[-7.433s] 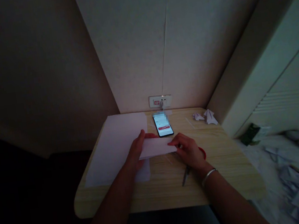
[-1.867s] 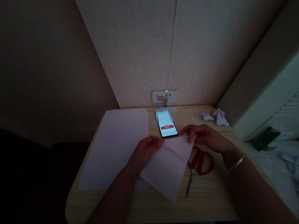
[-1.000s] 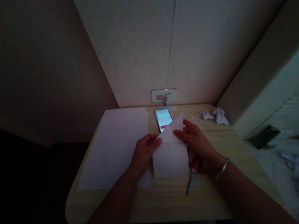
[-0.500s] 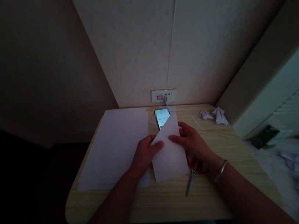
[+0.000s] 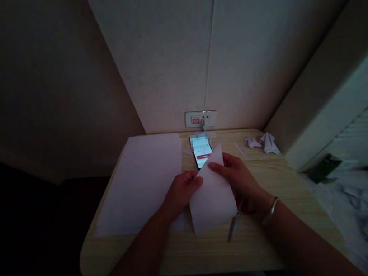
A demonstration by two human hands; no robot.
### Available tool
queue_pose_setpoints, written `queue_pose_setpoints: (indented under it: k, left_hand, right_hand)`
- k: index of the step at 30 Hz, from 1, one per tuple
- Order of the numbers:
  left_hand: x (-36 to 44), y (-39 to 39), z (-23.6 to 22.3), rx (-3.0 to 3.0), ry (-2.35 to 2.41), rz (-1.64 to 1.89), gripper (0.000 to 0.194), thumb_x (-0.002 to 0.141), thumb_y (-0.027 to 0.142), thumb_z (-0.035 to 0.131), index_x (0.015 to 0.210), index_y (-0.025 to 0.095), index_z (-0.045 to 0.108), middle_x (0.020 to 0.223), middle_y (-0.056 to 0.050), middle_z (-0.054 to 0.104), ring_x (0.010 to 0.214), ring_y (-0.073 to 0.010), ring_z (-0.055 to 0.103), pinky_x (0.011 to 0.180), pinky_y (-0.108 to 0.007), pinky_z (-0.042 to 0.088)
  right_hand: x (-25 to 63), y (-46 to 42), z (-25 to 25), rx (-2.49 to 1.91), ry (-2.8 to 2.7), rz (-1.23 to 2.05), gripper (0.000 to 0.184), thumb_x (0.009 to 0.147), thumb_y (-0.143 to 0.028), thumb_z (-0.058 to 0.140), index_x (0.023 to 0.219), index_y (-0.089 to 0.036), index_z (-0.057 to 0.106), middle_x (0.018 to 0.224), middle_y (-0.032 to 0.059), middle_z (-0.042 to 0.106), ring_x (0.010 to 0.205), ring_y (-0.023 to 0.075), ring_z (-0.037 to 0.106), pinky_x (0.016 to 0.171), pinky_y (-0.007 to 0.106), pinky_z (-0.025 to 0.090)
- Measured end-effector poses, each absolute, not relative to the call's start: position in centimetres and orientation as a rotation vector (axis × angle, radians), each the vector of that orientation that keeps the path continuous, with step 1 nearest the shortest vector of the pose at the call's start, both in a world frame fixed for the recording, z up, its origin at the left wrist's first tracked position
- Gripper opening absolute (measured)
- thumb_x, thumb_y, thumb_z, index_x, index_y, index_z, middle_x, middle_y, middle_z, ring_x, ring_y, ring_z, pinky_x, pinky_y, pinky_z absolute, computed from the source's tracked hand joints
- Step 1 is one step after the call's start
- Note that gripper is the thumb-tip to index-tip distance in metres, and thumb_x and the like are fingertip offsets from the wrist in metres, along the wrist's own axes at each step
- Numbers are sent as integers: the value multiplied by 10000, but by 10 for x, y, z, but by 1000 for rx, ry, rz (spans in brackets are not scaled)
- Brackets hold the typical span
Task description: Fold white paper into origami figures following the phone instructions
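A white sheet of paper (image 5: 212,202), its top edge running in a slant up to a point at the right, is held between both hands above the table. My left hand (image 5: 183,192) pinches its left edge, thumb on top and fingers behind. On the upper right edge, my right hand (image 5: 236,171) grips the sheet the same way. Under my right wrist lie scissors (image 5: 232,228) with red handles, partly hidden by the hand and paper. Just beyond the sheet rests a lit phone (image 5: 201,148), its lower corner covered by the paper.
A large white paper sheet (image 5: 145,180) covers the left of the wooden table (image 5: 183,257). Folded paper pieces (image 5: 269,143) and a thin paper strip (image 5: 240,150) lie at the back right. On the wall is a socket (image 5: 201,118) with a plug in it.
Both hands have shifted slightly with the sheet, drawing it nearer to me and a little right. More of the phone screen shows now, and the scissors' handles are more covered.
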State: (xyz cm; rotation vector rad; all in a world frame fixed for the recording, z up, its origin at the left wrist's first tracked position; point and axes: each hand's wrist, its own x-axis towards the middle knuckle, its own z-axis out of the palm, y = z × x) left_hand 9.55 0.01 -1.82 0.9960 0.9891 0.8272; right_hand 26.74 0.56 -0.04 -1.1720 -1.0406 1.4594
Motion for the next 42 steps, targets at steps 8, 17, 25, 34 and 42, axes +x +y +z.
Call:
queue_pose_setpoints:
  k: [8, 17, 25, 34, 42]
  left_hand:
    - [96, 0, -17, 1083, 1020, 799, 279, 721, 423, 646, 767, 149, 668, 672, -14, 639, 540, -112, 516, 520, -221, 366]
    - [95, -1, -17, 1117, 1015, 750, 278, 713, 429, 647, 752, 155, 674, 659, -10, 634, 543, -120, 509, 511, -218, 352]
    - [96, -1, -17, 1116, 1025, 716, 305, 710, 452, 650, 709, 148, 629, 617, 5, 593, 511, -103, 477, 494, -212, 331]
    - [96, 0, -19, 1024, 982, 746, 319, 670, 426, 704, 812, 147, 643, 695, -17, 649, 525, -115, 533, 502, -221, 369]
    - [96, 0, -19, 919, 875, 805, 306, 719, 361, 673, 927, 137, 668, 741, -34, 675, 600, -122, 573, 584, -227, 414]
  right_hand:
    - [267, 3, 3, -1177, -986, 1459, 259, 669, -382, 736, 810, -177, 664, 654, -5, 645, 512, 120, 531, 486, 239, 399]
    - [275, 10, 4, -1170, -953, 1249, 250, 668, -416, 734, 658, -188, 631, 578, -28, 576, 495, 103, 458, 473, 229, 348]
    - [275, 11, 2, -1199, -886, 1227, 250, 692, -434, 707, 701, -187, 666, 580, -18, 576, 493, 109, 461, 459, 233, 349]
    - [264, 1, 0, -1319, -1082, 1467, 283, 634, -407, 748, 717, -150, 662, 621, 24, 657, 497, 146, 548, 461, 256, 402]
    - [270, 6, -7, -1475, -1526, 695, 275, 780, -414, 629, 610, -198, 608, 626, 11, 536, 568, 143, 489, 525, 273, 401]
